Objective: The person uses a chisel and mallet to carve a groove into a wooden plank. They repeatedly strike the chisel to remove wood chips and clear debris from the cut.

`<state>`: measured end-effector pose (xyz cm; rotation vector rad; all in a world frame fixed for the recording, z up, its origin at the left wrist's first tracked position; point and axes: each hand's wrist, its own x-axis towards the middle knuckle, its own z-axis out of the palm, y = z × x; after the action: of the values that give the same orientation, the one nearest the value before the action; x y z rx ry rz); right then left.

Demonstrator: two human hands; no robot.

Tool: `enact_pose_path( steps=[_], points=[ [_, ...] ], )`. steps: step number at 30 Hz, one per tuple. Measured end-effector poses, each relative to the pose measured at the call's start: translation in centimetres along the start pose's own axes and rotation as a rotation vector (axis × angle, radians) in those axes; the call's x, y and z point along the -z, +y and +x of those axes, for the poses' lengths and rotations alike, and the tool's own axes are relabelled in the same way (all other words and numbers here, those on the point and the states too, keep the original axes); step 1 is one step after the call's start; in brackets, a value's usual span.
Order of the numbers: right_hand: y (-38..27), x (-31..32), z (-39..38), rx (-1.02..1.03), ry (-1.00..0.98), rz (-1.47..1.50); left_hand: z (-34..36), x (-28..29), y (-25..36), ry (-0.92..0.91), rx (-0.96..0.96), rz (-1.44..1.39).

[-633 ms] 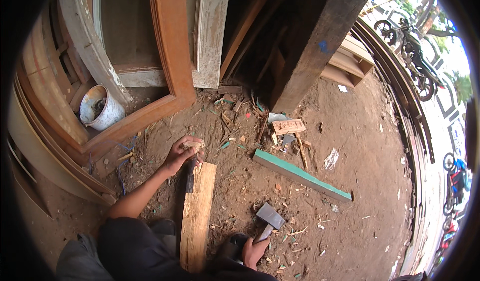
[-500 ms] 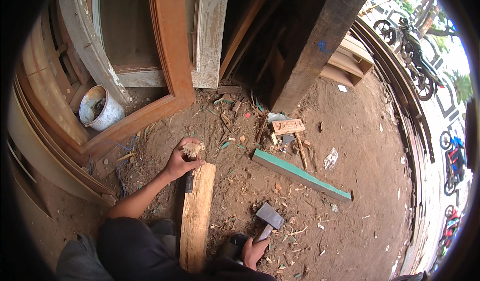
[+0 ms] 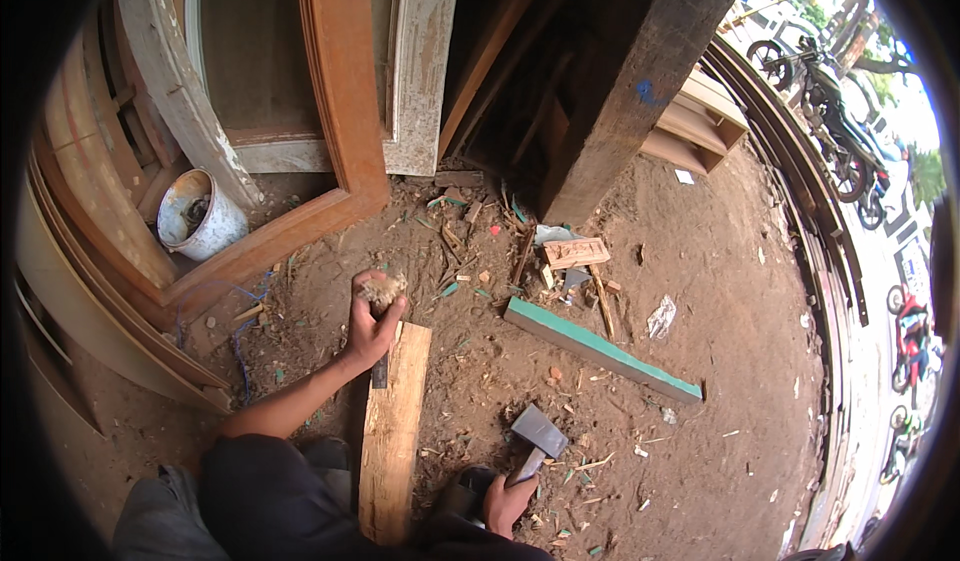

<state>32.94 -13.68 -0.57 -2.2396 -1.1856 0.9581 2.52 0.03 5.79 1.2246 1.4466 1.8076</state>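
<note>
My left hand [image 3: 373, 329] is wrapped round a chisel whose wooden top [image 3: 384, 289] is frayed and splintered. Below the fist the chisel's dark blade [image 3: 379, 372] points down along the left edge of a pale wooden plank [image 3: 392, 441], near its far end; I cannot tell whether the tip touches the wood. The plank runs from between my legs away from me. Low on the right, my right hand [image 3: 508, 504] grips the handle of a hammer [image 3: 540, 432] with a dark, blocky metal head, held just above the ground or resting on it.
A green-topped beam [image 3: 605, 350] lies on the dirt to the right. Wood scraps [image 3: 577, 253] and chips litter the ground ahead, by a thick dark post [image 3: 640, 91]. Door frames [image 3: 345, 141] and a paint-stained white bucket [image 3: 203, 217] stand far left. Motorcycles [image 3: 825, 111] show beyond stacked planks.
My left hand has turned and its fingers have closed more fully round the chisel. The chisel's top has shifted slightly left and up. My right hand and the hammer have stayed put.
</note>
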Motion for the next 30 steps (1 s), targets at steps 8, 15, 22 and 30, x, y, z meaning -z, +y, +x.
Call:
enact_pose_path(
  steps=[8,15,22,30],
  points=[
    [0.3,-0.3,0.1,0.014,0.004,-0.011,3.1,-0.1,0.9,0.105,0.09,-0.078],
    [0.4,-0.4,0.2,-0.011,0.012,-0.011,0.5,0.2,-3.6,0.158,0.156,0.057],
    [0.6,-0.7,0.1,-0.008,0.027,-0.011,2.7,-0.2,-2.5,0.241,0.075,0.039],
    [0.6,-0.6,0.2,-0.001,0.02,-0.03,1.7,-0.3,-3.2,0.219,0.138,0.013]
  ],
)
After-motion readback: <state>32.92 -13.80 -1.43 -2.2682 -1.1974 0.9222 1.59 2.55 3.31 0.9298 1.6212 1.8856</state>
